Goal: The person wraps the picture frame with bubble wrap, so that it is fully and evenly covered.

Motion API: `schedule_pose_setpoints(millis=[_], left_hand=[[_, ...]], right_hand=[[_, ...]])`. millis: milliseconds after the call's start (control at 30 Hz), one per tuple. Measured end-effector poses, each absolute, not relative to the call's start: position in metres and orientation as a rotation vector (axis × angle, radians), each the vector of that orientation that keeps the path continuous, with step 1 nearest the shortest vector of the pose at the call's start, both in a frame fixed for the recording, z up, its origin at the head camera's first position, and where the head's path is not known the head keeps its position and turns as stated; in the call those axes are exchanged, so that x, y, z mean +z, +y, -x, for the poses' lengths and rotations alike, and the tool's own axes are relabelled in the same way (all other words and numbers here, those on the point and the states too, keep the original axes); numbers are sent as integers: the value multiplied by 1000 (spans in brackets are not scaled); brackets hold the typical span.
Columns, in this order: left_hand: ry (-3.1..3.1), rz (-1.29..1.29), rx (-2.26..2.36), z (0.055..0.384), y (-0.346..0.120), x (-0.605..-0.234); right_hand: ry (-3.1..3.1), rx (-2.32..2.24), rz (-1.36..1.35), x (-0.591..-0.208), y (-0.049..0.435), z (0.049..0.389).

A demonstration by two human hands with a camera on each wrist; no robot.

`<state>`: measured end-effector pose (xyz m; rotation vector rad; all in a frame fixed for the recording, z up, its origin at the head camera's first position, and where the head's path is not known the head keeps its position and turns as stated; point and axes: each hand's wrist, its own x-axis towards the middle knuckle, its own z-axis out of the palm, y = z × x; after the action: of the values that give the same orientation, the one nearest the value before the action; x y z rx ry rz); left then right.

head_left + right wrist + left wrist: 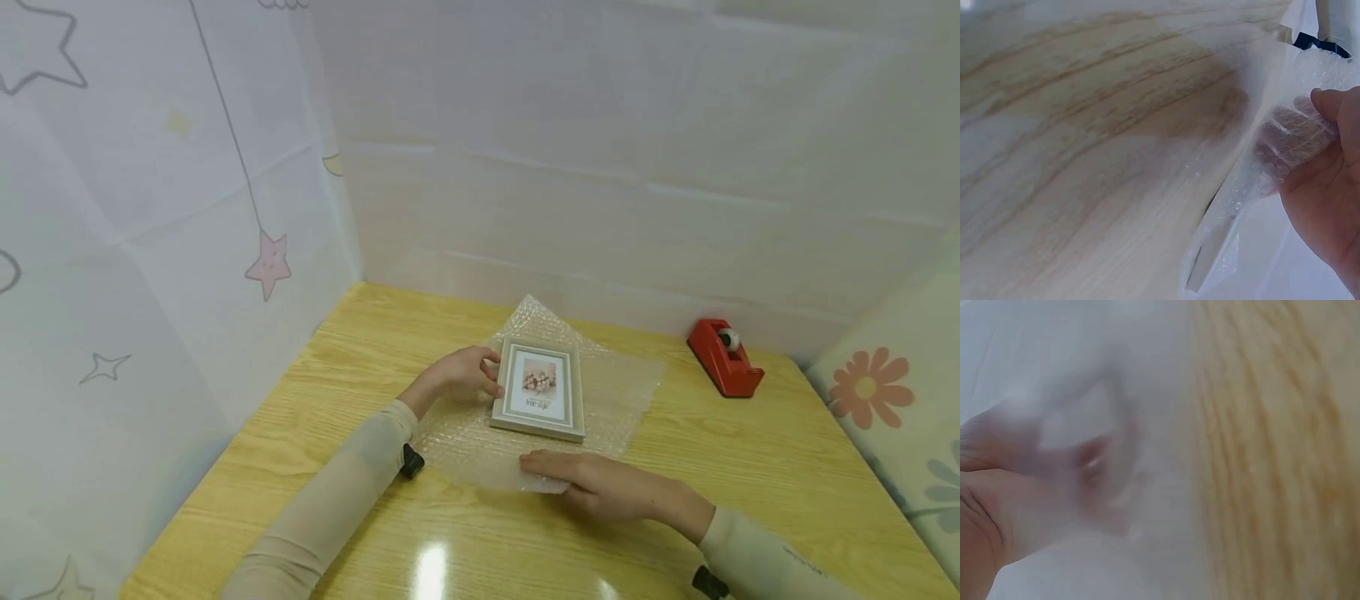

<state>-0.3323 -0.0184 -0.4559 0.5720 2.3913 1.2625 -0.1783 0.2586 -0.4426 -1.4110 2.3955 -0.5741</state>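
Note:
A picture frame [537, 388] with a pale border and a flower print lies face up on a sheet of bubble wrap [615, 392], set askew beneath it. My left hand [467, 372] grips the frame's left edge with curled fingers. In the left wrist view that hand [1019, 487] is blurred behind the cloudy wrap. At the sheet's near edge, my right hand [611, 486] holds the bubble wrap. The right wrist view has this hand's thumb [1329, 103] on one side of the wrap and its fingers showing through from the other.
A red tape dispenser [724, 358] with a roll of tape stands at the back right of the wooden table [300, 417]. White cloth walls with star and flower drawings enclose the table at the left, back and right.

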Motion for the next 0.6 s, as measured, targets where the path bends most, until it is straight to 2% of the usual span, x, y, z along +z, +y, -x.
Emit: schedule_pose_setpoints(millis=[600], left_hand=[[2420, -591, 1210, 330, -19, -453]], right_hand=[[2375, -739, 1283, -414, 260, 198]])
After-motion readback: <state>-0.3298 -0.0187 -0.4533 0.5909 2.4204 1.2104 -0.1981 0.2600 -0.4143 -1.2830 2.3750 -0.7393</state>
